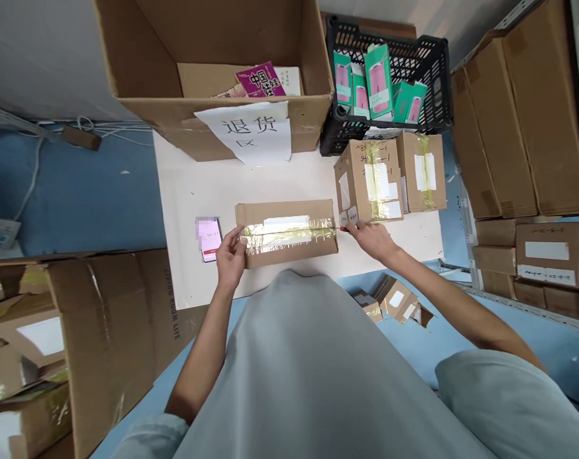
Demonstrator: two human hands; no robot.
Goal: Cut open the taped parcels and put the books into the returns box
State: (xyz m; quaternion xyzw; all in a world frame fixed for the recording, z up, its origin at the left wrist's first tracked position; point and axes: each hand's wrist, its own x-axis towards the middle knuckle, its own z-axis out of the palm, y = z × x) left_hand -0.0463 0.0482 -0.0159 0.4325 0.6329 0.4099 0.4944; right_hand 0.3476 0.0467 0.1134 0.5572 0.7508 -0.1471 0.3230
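A long cardboard box (289, 256) lies flat on the white table, sealed along its middle with clear yellowish tape over a white label (287, 223). My left hand (232, 256) grips its left end, with the thumb on top near the tape. At the opposite end, my right hand (369, 238) is closed around a small box cutter (343, 229) with a red part showing. The cutter's tip meets the box's right edge, in line with the tape seam; most of the tool is hidden in my fingers. Left of my left hand lies a lit phone (209, 240).
An open carton (174, 121) with a paper sign and a few booklets stands at the back. Beside it is a black crate (387, 38) of green boxes. Two taped parcels (372, 182) (423, 175) sit at right. More cartons (528, 121) flank the table.
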